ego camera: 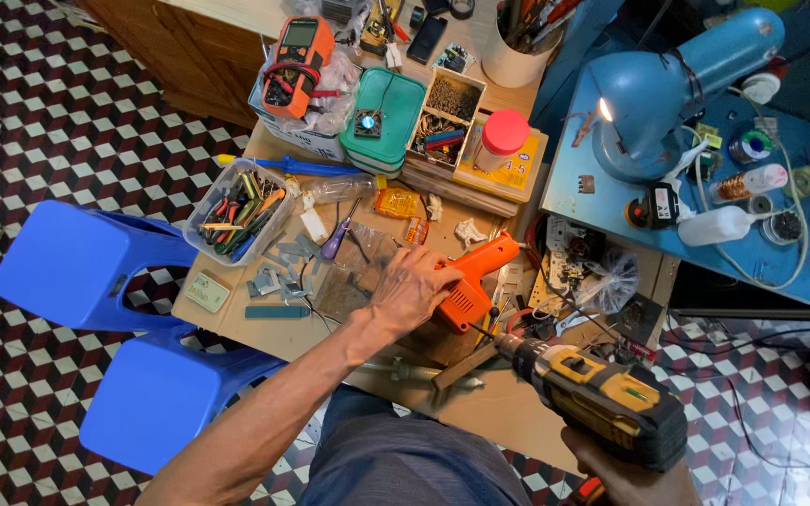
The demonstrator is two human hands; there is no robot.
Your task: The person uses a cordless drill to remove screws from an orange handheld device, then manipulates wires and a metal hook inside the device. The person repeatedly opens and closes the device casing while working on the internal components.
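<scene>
So the left hand [412, 289] was pressed down flat on an orange plastic tool housing [473, 279], fingers spread a bit and draped over its near end, pinning it to the wooden bench [508, 412]. The housing lay roughly in the middle of the bench, its nose pointing up and to the right toward the blue lamp [669, 89].

The right hand [625, 473] was down at the bottom edge of the view, mostly cut off, fingers wrapped tight round the grip of a yellow and black cordless drill [602, 398]. The drill's bit [482, 331] pointed up-left and its tip sat right at the lower edge of the orange housing, touching it or just short of it, couldn't tell which.

Bench was a proper mess around that. A clear tub of pliers and screwdrivers [236, 208] stood to the left, with a purple-handled screwdriver [337, 236] lying between it and the hand. Further back there was a green lidded box [386, 117], an orange multimeter [298, 64] on top of a bag of stuff, and a jar with a red lid [503, 139]. A circuit board and loose wires [569, 267] sat just right of the housing. Two blue plastic stools [119, 319] stood on the checkered floor to the left.
</scene>
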